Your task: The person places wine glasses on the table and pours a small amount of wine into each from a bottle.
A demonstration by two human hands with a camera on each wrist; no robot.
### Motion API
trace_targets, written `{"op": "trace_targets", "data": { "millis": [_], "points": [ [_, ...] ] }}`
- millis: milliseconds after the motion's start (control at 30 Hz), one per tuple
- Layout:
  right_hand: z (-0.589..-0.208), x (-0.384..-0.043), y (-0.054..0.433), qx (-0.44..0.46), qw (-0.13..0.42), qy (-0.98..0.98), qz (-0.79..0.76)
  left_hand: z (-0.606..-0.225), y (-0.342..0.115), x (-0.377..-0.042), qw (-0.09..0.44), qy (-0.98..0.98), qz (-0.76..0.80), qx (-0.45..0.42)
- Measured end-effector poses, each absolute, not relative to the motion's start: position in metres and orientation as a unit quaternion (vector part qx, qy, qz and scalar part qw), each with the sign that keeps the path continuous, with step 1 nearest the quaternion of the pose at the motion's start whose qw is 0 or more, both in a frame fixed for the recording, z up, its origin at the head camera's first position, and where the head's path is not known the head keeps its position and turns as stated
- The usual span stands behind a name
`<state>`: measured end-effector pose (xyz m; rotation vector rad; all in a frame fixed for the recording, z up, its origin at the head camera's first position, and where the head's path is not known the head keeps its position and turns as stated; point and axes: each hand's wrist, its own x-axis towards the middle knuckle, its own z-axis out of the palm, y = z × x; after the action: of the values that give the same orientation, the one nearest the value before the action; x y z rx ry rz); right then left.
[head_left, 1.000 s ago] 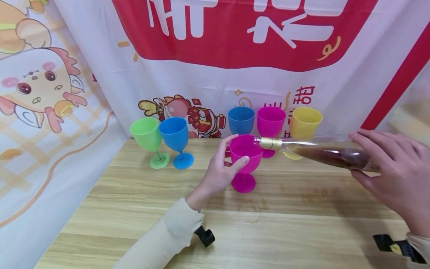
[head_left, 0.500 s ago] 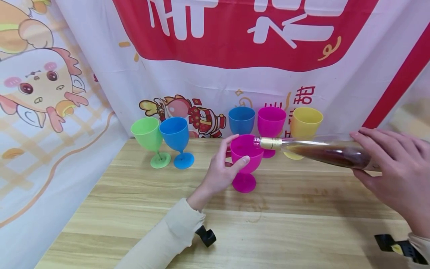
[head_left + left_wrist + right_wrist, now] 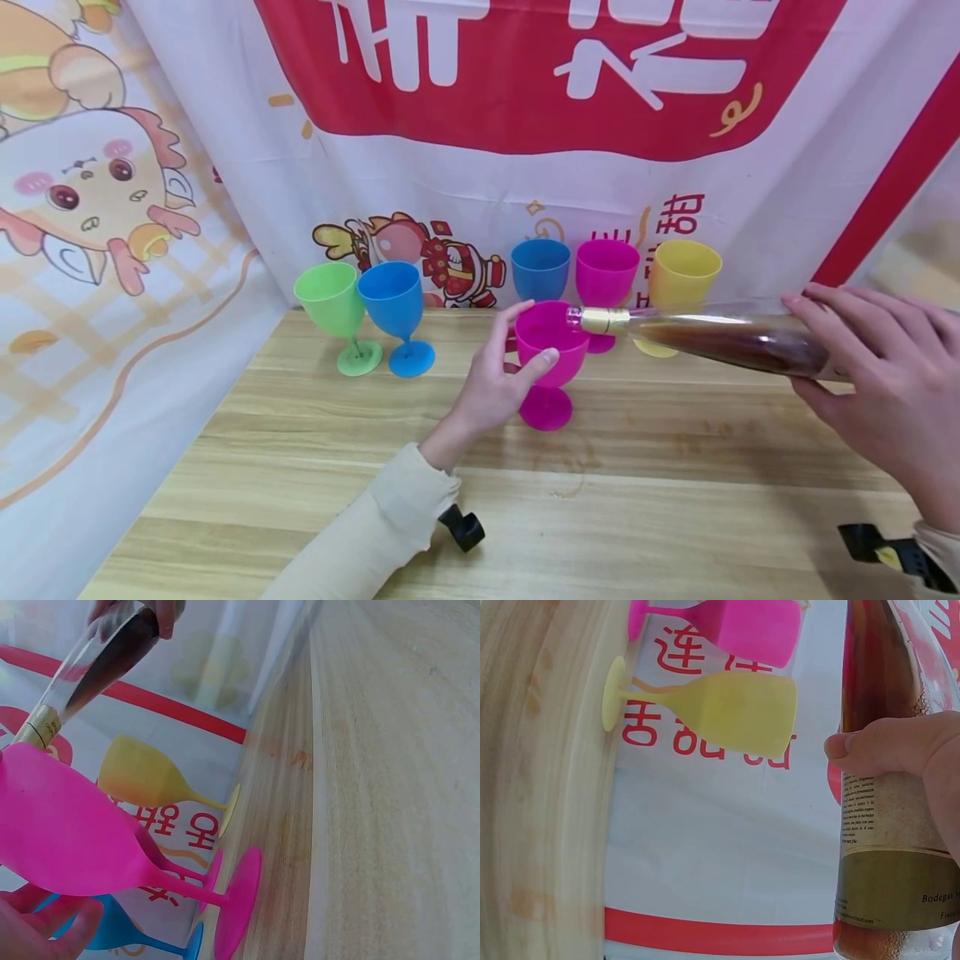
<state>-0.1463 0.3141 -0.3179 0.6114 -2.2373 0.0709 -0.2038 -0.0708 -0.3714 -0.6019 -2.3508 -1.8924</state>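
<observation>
My left hand (image 3: 491,379) holds the bowl of a pink goblet (image 3: 561,360), thumb on the near side and fingers round the far side. The goblet stands upright, its foot on the wooden table. With my right hand (image 3: 892,379) I grip a clear glass bottle (image 3: 720,333) by its body, tilted almost level. Its gold-banded neck points left and the mouth lies at the goblet's rim. Brown liquid (image 3: 112,664) lies along the lower side of the bottle. In the right wrist view the thumb presses beside the bottle's label (image 3: 900,885).
Behind the held goblet stand a blue goblet (image 3: 540,271), a second pink goblet (image 3: 607,271) and a yellow goblet (image 3: 684,275). At the left are a green goblet (image 3: 330,304) and another blue goblet (image 3: 392,300). A printed cloth (image 3: 450,179) hangs along the table's (image 3: 315,450) back edge.
The brown liquid has crept slightly farther toward the bottle's neck. Both hands and the pink goblet keep nearly the same places.
</observation>
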Motion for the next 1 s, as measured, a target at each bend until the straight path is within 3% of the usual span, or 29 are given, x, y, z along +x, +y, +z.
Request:
{"op": "trace_targets", "data": {
  "millis": [1000],
  "points": [
    [-0.3146,-0.1458,0.3138,0.252,0.396,-0.882,0.028,-0.3705,-0.0688,-0.2026,0.033,-0.762,-0.617,-0.192]
  ]
}}
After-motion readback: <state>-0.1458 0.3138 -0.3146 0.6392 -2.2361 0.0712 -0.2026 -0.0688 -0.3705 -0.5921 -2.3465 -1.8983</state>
